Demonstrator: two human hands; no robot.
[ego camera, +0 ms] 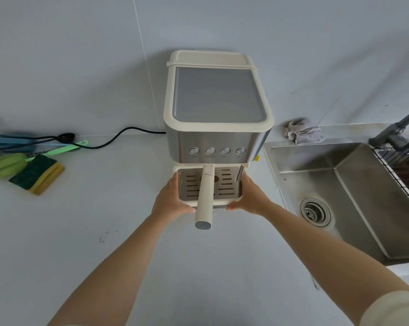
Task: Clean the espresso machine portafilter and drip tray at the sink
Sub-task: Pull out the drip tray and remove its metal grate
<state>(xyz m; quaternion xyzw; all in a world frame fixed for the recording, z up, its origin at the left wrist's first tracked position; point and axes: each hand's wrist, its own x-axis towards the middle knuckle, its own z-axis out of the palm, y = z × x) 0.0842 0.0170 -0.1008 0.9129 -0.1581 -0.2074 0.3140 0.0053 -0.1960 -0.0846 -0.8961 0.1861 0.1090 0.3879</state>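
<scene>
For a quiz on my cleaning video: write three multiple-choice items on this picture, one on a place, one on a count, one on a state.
1. On which side of the espresso machine does the sink lie? A left; B right; C behind.
2. How many round buttons are on the machine's front? A two; B four; C six.
3. The portafilter is: A in the sink; B mounted on the machine; C lying on the counter.

Key: B, the sink fills the picture's right side. B, four sit in one row. B, its handle juts out over the drip tray, which the left hand and right hand grip.
</scene>
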